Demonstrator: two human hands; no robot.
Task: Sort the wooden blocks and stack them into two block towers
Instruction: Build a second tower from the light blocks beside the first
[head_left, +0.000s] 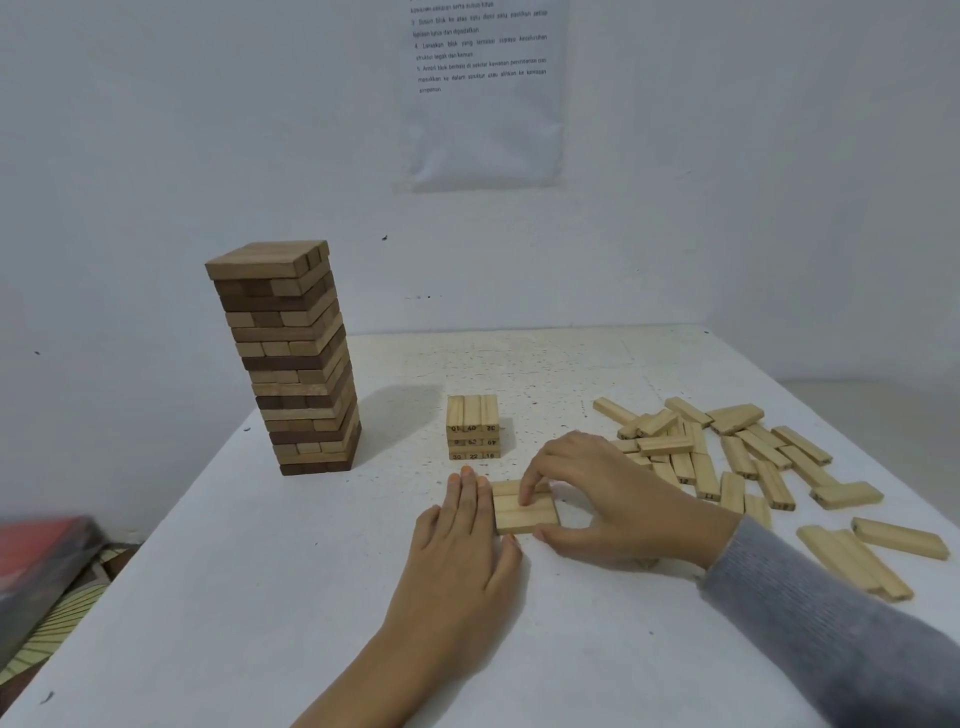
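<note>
One tall tower (291, 364) of dark and light blocks stands on one table (260, 597). One short stack (472, 426) shows three rows of numbered ends, three numbers to a row, and three blocks across its top. One flat row (524, 512) of three blocks lies between two hands, the left hand (462, 540) and the right hand (608, 493). A loose heap (727, 457) holds about thirty pale blocks; overlaps prevent an exact count. One sleeve (831, 623) shows, and one printed sheet (483, 93).
</note>
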